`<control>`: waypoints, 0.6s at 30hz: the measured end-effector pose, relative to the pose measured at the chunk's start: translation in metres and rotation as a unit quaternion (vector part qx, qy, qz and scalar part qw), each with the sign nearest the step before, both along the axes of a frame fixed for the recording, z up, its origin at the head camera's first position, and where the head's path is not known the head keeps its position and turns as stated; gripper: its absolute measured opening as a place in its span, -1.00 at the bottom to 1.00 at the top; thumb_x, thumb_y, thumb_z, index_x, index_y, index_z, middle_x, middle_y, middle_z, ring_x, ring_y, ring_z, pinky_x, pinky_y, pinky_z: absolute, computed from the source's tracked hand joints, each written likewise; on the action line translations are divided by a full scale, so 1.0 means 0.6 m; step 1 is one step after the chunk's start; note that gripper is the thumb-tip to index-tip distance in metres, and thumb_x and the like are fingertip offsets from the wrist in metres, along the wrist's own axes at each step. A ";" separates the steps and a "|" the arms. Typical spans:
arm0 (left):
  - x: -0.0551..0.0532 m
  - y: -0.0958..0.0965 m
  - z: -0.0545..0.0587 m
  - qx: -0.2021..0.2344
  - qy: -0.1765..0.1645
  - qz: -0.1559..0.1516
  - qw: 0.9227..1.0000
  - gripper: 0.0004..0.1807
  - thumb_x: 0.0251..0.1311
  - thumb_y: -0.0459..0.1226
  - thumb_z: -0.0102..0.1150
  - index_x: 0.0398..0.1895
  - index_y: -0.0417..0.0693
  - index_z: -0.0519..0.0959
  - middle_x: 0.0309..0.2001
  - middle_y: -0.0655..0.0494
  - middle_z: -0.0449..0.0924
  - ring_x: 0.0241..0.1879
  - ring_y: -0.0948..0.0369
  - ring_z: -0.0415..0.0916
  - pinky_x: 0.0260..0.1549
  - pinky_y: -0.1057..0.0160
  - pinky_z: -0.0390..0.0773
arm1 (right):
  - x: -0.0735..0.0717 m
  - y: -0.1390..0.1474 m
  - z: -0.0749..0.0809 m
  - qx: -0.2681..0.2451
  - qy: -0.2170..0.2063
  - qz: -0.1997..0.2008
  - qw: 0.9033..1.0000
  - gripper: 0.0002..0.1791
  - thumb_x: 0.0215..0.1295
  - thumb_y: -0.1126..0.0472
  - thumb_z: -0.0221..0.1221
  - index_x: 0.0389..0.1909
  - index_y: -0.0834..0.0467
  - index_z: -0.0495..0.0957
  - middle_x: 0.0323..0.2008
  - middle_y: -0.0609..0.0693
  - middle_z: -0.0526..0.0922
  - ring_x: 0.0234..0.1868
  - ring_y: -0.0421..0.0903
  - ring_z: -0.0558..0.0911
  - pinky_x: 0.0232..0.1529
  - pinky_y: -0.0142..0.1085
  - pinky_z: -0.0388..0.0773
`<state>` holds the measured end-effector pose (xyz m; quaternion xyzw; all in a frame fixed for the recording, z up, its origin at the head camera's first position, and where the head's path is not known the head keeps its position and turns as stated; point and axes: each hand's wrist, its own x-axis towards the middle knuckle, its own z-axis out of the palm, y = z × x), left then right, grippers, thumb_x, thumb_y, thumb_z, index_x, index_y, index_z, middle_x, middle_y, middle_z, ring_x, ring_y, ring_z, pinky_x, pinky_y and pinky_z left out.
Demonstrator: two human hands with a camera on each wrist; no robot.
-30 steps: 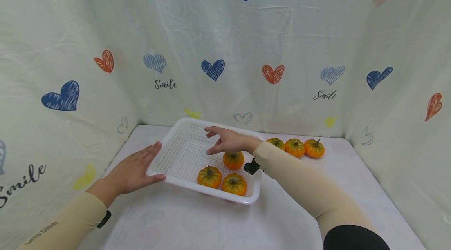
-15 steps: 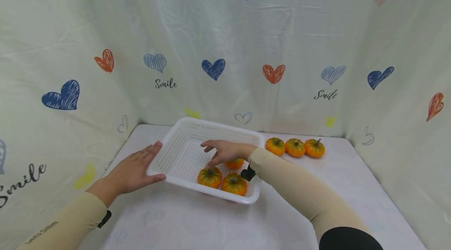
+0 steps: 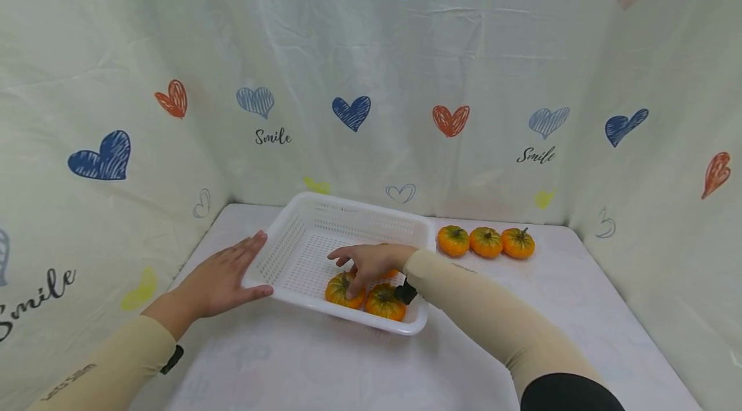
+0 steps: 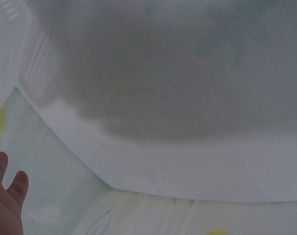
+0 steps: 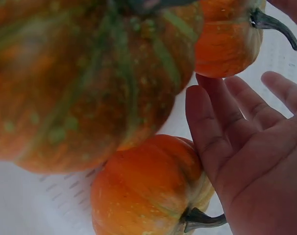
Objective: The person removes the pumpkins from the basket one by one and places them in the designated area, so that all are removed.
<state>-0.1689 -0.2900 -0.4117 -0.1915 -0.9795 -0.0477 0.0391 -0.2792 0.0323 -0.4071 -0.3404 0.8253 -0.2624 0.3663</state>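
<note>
A white plastic basket [image 3: 307, 250] with slotted walls sits on the table and holds three small orange-and-green pumpkins. My left hand [image 3: 217, 279] rests at the basket's left side, fingers straight and thumb along the near rim. Inside the basket, my right hand [image 3: 371, 264] is over the left pumpkin [image 3: 336, 292], thumb at its near side. The front right pumpkin [image 3: 384, 305] lies under my wrist. The back pumpkin [image 3: 391, 274] is mostly hidden by the hand. In the right wrist view, extended fingers [image 5: 207, 122] reach down between the pumpkins.
To the right of the basket, three more pumpkins [image 3: 485, 242] stand in a row near the table's back edge. A curtain [image 3: 406, 160] printed with hearts surrounds the white-covered table [image 3: 290, 366] at the back and sides.
My right hand has come down and toward me in the basket, from above the back pumpkin to the left one. My left hand and the basket have stayed in place.
</note>
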 end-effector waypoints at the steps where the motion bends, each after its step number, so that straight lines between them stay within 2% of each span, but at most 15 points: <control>1: 0.000 0.000 0.000 0.000 -0.001 0.000 1.000 0.18 0.19 0.43 -0.03 0.58 -0.24 -0.05 0.56 -0.13 -0.02 0.48 -0.14 0.03 0.37 -0.16 0.15 | 0.000 0.000 -0.002 0.002 0.006 0.001 1.000 -0.07 0.14 0.06 0.46 0.50 -0.08 0.20 0.38 -0.01 0.35 0.23 -0.05 0.47 0.23 -0.10 0.46; 9: 0.000 0.000 0.000 0.003 -0.002 0.000 1.000 0.18 0.19 0.43 -0.02 0.58 -0.24 -0.05 0.56 -0.13 -0.02 0.48 -0.14 0.03 0.37 -0.16 0.15 | -0.007 -0.005 -0.015 -0.008 0.052 0.003 0.999 -0.21 0.26 0.01 0.36 0.47 0.01 0.26 0.31 0.04 0.44 0.14 -0.13 0.55 0.17 -0.23 0.50; 18: 0.000 0.001 0.000 0.002 0.000 0.002 1.000 0.18 0.19 0.43 -0.03 0.58 -0.23 -0.05 0.56 -0.13 -0.02 0.48 -0.14 0.04 0.36 -0.16 0.15 | -0.006 -0.005 -0.019 -0.018 0.084 -0.003 0.996 -0.28 0.33 -0.02 0.30 0.44 0.05 0.31 0.27 0.03 0.49 0.16 -0.10 0.54 0.20 -0.23 0.46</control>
